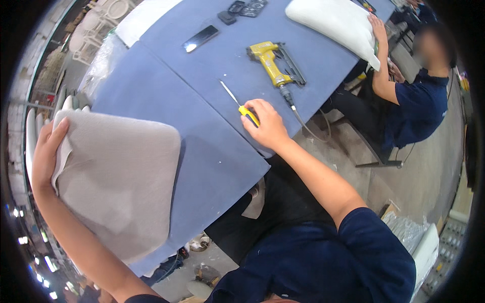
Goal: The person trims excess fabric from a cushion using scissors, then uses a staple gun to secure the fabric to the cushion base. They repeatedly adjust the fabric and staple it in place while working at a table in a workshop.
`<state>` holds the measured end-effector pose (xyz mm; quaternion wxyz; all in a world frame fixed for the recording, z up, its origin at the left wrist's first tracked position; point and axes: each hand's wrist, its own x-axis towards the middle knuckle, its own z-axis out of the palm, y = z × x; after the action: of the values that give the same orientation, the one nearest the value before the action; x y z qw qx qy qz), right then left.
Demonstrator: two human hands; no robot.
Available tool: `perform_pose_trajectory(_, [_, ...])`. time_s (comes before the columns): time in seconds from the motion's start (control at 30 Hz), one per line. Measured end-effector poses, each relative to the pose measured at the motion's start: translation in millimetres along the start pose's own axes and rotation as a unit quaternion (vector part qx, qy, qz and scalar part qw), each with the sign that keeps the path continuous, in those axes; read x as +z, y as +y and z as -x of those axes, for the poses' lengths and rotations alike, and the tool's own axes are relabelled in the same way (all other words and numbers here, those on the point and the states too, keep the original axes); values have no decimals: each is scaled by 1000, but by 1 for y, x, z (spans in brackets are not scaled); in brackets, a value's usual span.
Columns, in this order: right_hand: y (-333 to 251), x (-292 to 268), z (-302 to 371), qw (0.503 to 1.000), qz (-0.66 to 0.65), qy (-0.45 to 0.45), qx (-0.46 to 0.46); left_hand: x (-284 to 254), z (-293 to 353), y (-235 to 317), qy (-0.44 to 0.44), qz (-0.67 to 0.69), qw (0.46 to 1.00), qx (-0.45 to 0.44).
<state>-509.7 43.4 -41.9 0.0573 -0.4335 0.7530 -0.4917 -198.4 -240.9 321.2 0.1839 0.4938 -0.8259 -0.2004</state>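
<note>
Left hand [45,157] clamped on the grey cushion [121,177] by its edge; right hand [269,127], well apart, wrapped round the screwdriver [245,112]; staple gun [271,63] on the surface [207,161].

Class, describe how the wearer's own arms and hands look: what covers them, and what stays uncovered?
The right sleeve is short, dark navy and plain; only the edge of the dark left sleeve shows. The left hand and right hand wear no gloves, and no watch shows.
</note>
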Motion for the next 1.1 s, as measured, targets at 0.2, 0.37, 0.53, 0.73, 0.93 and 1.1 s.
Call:
perform_pose_trajectory(0.2, [9, 4, 0, 999, -3, 30, -10, 0, 0, 34, -149, -28, 984, 95])
perform_pose_trajectory(0.37, [6, 13, 2, 999, 9, 28, -25, 15, 39, 78, -104, -139, 979, 104])
perform_pose_trajectory(0.53, [7, 9, 4, 999, 18, 23, -22, 21, 48, 83, -104, -132, 979, 118])
perform_pose_trajectory(0.73, [8, 10, 5, 1000, 14, 18, -14, 40, 62, 108, -83, -197, 967, 137])
perform_pose_trajectory(0.93, [12, 7, -6, 998, -47, 20, 24, 44, 66, 114, -97, -173, 970, 137])
perform_pose_trajectory(1.1, [19, -25, -55, 982, 46, 172, -57, 54, 74, 120, -84, -177, 970, 145])
